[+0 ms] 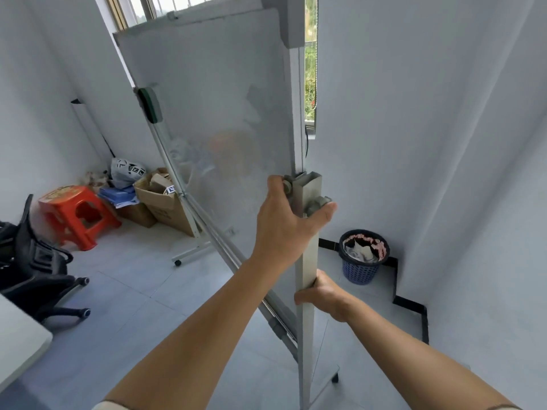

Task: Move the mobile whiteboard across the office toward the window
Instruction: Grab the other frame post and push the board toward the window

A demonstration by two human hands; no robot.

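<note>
Both forearms reach in from below: the left hand (284, 223) is clenched round the post (307, 261) of the whiteboard (213, 93) beside its clamp knobs, the right hand (321, 292) grasps the same post lower down. That board stands on the tiled floor (142, 279), already near the window (310, 69), so I judge only a short final push remains. Beyond sit a blue bin (362, 258), cardboard boxes (161, 199), a red stool (78, 216) and an office chair (35, 261), between white walls.
</note>
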